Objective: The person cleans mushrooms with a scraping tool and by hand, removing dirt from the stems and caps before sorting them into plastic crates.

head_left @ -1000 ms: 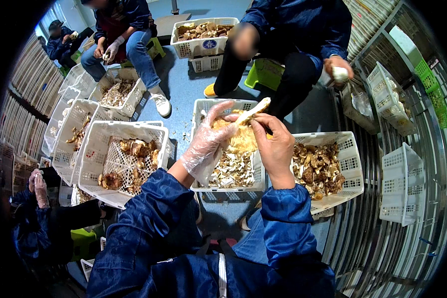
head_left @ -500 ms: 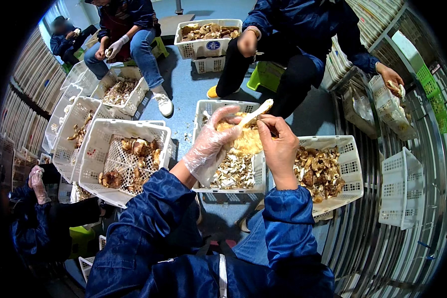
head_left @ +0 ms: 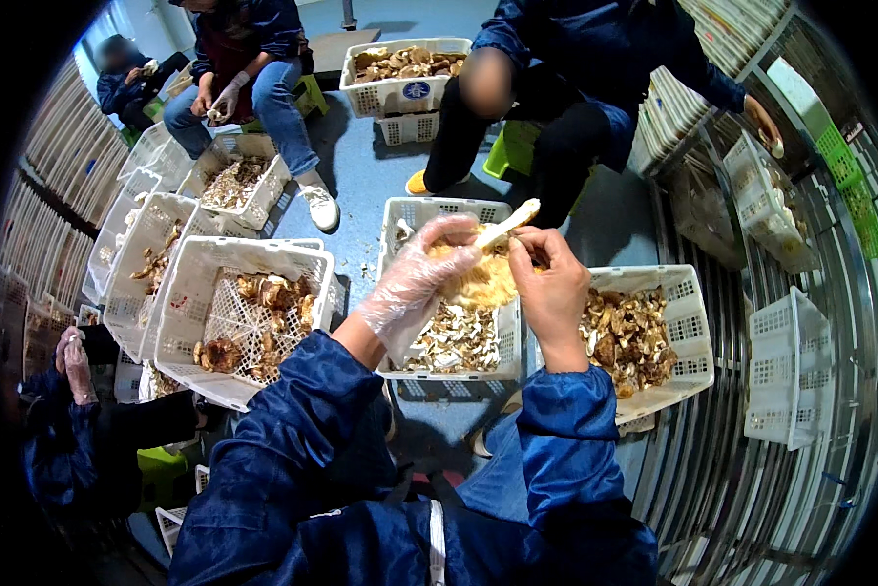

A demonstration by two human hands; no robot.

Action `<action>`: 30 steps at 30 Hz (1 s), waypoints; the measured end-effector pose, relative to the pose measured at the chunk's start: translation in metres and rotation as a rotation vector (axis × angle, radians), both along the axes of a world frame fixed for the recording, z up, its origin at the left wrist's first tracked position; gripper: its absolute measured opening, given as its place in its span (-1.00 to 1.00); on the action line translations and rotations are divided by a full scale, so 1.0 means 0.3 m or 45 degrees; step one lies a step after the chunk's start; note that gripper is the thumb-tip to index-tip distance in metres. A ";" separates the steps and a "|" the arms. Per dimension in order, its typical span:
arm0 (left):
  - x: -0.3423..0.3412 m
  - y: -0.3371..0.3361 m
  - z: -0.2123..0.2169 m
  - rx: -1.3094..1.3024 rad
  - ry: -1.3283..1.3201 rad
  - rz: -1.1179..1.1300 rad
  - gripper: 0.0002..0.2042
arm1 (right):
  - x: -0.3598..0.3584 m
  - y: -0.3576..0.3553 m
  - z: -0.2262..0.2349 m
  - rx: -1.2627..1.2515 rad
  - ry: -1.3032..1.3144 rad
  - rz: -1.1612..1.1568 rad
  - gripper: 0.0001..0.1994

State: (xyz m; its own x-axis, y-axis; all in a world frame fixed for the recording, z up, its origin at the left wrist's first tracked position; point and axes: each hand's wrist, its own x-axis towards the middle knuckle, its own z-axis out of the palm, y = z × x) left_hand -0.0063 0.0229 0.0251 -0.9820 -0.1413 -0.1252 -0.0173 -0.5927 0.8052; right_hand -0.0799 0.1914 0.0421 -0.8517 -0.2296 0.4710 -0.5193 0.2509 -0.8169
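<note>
My left hand (head_left: 421, 278), in a clear plastic glove, is closed around a large mushroom (head_left: 480, 283). Its tan, ragged cap hangs below the fingers, and the pale stem sticks up to the right. Bare, my right hand (head_left: 550, 288) has thumb and forefinger pinched together close beside the stem. Whatever lies between those fingertips is too small or hidden to make out. Beneath both hands stands a white crate (head_left: 400, 375) of pale mushroom trimmings. To the right is a white crate (head_left: 695, 337) of brown mushrooms; to the left, another crate (head_left: 173, 317) holds a few brown mushrooms.
More white crates of mushrooms (head_left: 234, 186) line the left side. A filled crate (head_left: 390, 96) stands on another at the back. Co-workers sit ahead and at left, one with a knee (head_left: 595, 146) close beyond my crate. Metal racks (head_left: 722, 469) and stacked crates (head_left: 791, 371) border the right.
My hands stay nearly in place; the mushroom's stem has tipped slightly right. The co-worker ahead has drawn a hand up from the crate at far right and shifted the other hand slightly.
</note>
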 end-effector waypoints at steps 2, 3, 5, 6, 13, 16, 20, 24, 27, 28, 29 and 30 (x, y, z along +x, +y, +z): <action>-0.004 -0.008 -0.013 -0.030 0.034 -0.010 -0.46 | 0.002 0.001 0.000 0.028 0.029 -0.003 -0.91; -0.008 -0.012 -0.010 0.004 -0.003 -0.043 -0.45 | -0.002 0.007 0.002 0.032 0.049 0.000 -0.91; -0.006 -0.013 -0.006 0.107 -0.035 -0.062 -0.41 | 0.003 0.014 0.004 -0.001 0.003 0.001 -0.92; -0.011 -0.006 -0.003 0.180 -0.061 -0.094 -0.38 | -0.004 0.029 0.000 -0.025 -0.001 -0.002 -0.92; 0.010 -0.024 0.026 0.233 -0.042 -0.159 -0.38 | -0.098 0.115 0.006 -0.236 -0.097 -0.109 -0.91; 0.024 -0.031 0.045 0.205 -0.085 -0.196 -0.36 | -0.138 0.162 0.012 -0.240 -0.059 -0.226 -0.90; 0.021 -0.030 0.042 0.227 -0.084 -0.269 -0.39 | -0.180 0.245 0.004 -0.284 -0.079 -0.326 -0.91; 0.033 -0.011 0.069 0.272 -0.123 -0.266 -0.38 | -0.188 0.239 -0.017 -0.363 -0.048 -0.209 -0.85; 0.030 0.006 0.034 0.359 -0.121 -0.313 -0.41 | -0.116 0.123 0.015 -0.705 -0.178 0.149 -0.86; 0.031 0.009 0.033 0.399 -0.123 -0.327 -0.42 | -0.096 0.090 0.021 -0.747 -0.175 0.274 -0.86; 0.039 0.018 0.028 0.436 -0.077 -0.344 -0.45 | -0.086 0.065 0.014 -0.766 -0.169 0.311 -0.86; 0.031 0.017 0.025 0.418 -0.051 -0.389 -0.45 | -0.086 0.051 0.015 -0.777 -0.152 0.349 -0.86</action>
